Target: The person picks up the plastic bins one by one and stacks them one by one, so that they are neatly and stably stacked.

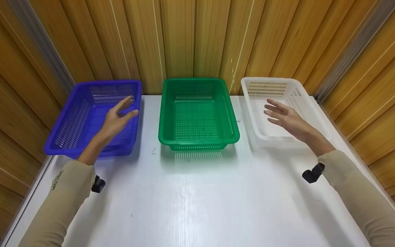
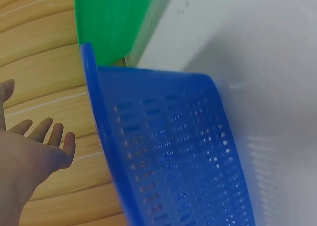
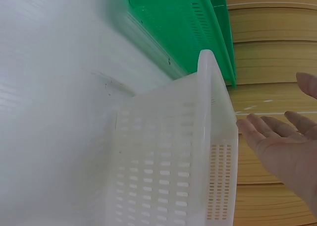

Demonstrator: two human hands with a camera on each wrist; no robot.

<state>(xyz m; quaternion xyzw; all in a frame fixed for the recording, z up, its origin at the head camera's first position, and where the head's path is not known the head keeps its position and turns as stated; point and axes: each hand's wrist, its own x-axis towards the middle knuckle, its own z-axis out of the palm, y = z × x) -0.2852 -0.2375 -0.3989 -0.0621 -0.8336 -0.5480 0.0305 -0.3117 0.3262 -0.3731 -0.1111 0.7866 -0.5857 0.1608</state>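
Observation:
Above the blue basket [image 1: 91, 144] at the left, my left hand [image 1: 115, 120] hovers with its fingers spread and nothing in them. My right hand [image 1: 286, 118] is held over the white basket [image 1: 252, 116] at the right, its fingers loosely extended and holding nothing. Between the two hands a green basket [image 1: 199, 141] stands against the back wall. In the left wrist view, the left hand [image 2: 34, 156] is beyond the rim of the blue basket [image 2: 173, 137]. The right wrist view has the right hand [image 3: 287, 141] past the rim of the white basket [image 3: 158, 156].
The baskets stand in a row at the back of a white table [image 1: 190, 199]. Wood-patterned panels [image 1: 180, 37] rise behind and on both sides. A small black device sits at each wrist, at the left cuff [image 1: 98, 184] and the right cuff [image 1: 313, 173].

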